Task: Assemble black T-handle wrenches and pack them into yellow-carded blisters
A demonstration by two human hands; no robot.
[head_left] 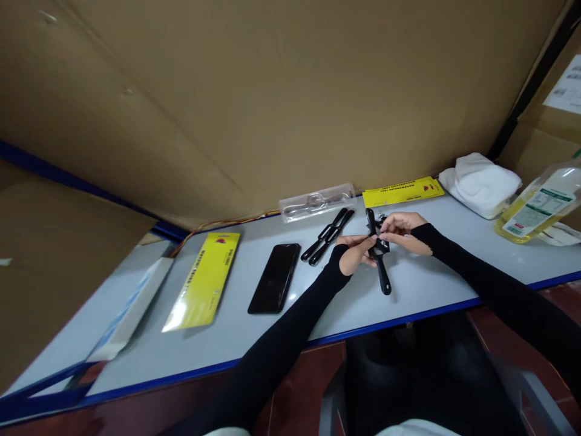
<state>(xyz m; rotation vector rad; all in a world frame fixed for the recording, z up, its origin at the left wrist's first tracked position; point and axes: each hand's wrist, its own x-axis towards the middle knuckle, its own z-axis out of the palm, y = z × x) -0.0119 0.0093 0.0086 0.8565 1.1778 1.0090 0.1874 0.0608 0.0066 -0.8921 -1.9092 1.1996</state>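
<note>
A black spokeshave [384, 277] with two straight handles is held just above the table, one handle toward me and the other away. My left hand [354, 253] is closed around its middle from the left side. From the right, my right hand [403, 231] has its fingertips pinched at the spokeshave's centre, where small dark metal parts show. Fingers partly hide that middle section, so I cannot make out each part. Left of my hands, two more black spokeshave bodies [323, 237] lie side by side on the table.
A black phone [274, 278] and a yellow printed card [204, 281] lie to the left. Along the back are a clear plastic package [318, 203] and more yellow cards [402, 192]. A white cloth bundle [480, 184] and a bottle of yellow liquid [533, 209] stand right.
</note>
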